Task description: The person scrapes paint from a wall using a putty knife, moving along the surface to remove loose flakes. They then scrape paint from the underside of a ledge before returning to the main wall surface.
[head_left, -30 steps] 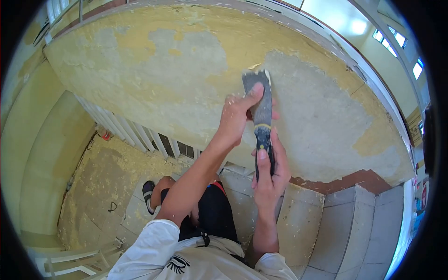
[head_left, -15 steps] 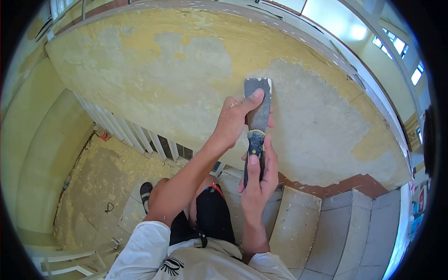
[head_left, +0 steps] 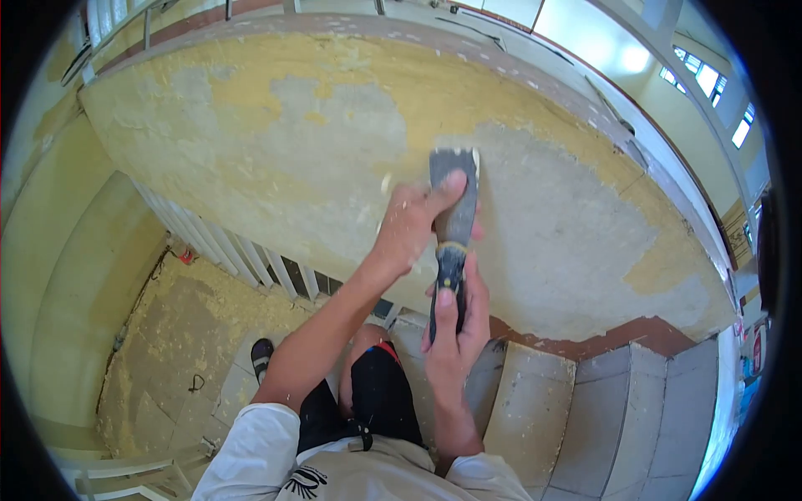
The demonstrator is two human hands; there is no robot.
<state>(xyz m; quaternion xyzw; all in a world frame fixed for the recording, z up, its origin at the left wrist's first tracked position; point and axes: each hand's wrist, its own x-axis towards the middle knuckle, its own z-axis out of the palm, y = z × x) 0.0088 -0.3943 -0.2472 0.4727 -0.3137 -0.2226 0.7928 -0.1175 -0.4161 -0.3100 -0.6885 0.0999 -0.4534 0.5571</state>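
Note:
A putty knife (head_left: 455,219) with a wide grey blade and a dark handle points up the wall (head_left: 551,217), its tip by the border between yellow paint and bare grey patches. My left hand (head_left: 411,219) grips the blade, thumb on its face and fingers behind. Lower down, my right hand (head_left: 458,330) is closed round the handle, thumb along the front. Pale bits cling to the blade's top corner. A small pale flake (head_left: 385,182) shows just left of my left hand, which is slightly blurred.
Tiled steps (head_left: 535,388) rise at the lower right. Paint flakes cover the landing floor (head_left: 180,342) at the lower left, where my sandalled foot (head_left: 261,357) stands. White railing bars (head_left: 217,235) line the wall's lower left edge. A ledge (head_left: 418,35) runs along the top.
Both hands and the putty knife have shifted slightly left and down in the view. The pale flake now shows beside my left hand. My grip on the tool looks the same.

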